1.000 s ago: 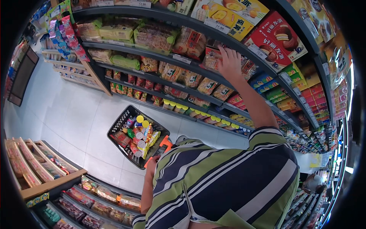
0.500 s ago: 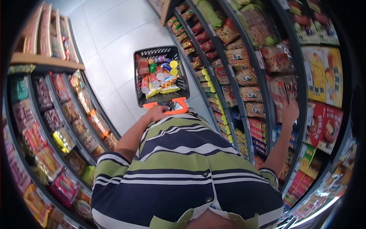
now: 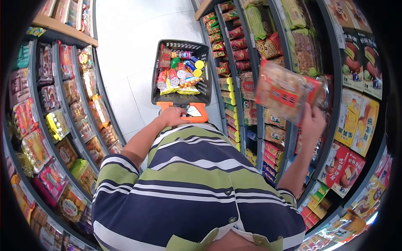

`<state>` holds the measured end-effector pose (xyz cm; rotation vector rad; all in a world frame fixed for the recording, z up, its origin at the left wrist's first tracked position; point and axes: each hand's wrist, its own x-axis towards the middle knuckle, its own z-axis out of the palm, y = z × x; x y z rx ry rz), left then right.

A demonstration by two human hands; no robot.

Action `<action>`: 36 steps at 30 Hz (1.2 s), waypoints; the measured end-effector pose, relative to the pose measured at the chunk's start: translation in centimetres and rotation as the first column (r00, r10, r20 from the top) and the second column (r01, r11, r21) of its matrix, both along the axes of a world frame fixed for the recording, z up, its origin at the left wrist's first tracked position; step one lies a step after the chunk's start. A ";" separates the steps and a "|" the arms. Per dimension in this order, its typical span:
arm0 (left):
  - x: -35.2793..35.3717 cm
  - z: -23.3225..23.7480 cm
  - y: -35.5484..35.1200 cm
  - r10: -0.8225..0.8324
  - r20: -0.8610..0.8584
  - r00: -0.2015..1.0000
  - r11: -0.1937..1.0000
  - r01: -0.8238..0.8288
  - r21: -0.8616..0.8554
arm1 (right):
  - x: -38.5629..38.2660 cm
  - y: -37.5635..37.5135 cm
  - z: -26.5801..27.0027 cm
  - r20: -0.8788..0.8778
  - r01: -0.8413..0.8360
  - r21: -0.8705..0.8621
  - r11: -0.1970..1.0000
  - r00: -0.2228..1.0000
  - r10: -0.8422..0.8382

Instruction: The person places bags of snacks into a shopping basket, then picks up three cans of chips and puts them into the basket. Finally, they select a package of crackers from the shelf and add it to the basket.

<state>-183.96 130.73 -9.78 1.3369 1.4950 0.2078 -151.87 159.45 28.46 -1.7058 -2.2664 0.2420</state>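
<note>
My left hand (image 3: 172, 116) is closed around the orange handle (image 3: 200, 113) of a black shopping basket (image 3: 181, 99). Inside the basket lie red tins or tubs (image 3: 173, 78), yellow snack bags (image 3: 188, 90), blue cans with yellow lids and other goods. My right hand (image 3: 314, 122) grips one edge of a clear snack packet with a red label (image 3: 281, 93), raised in front of the right-hand shelves. Pale, lumpy food shows through its wrapping; the exact kind cannot be told.
Tall shelves of packaged snacks line both sides. At right stand yellow boxes (image 3: 354, 121) and red boxes (image 3: 342, 168); bagged snacks (image 3: 88, 140) fill the left racks. A pale tiled floor (image 3: 125, 50) runs ahead between the shelves.
My right hand has drawn the snack packet out from the right shelf and lifted it leftward. My left hand keeps its hold on the basket handle, while the view has shifted slightly.
</note>
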 end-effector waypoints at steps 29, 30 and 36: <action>-0.4 0.2 -1.1 0.239 0.060 0.969 0.952 -0.246 0.180 | -39.0 3.2 -56.8 0.131 -0.198 -0.637 0.745 0.925 0.357; -0.5 0.1 -0.9 0.233 0.056 0.971 0.956 -0.239 0.169 | -38.9 3.4 -58.1 0.050 -0.291 -0.653 0.700 0.905 0.423; -0.3 0.2 -0.1 0.167 0.026 0.986 0.980 -0.169 0.102 | -39.8 0.4 -54.0 -0.282 -0.412 -0.805 0.427 0.899 0.335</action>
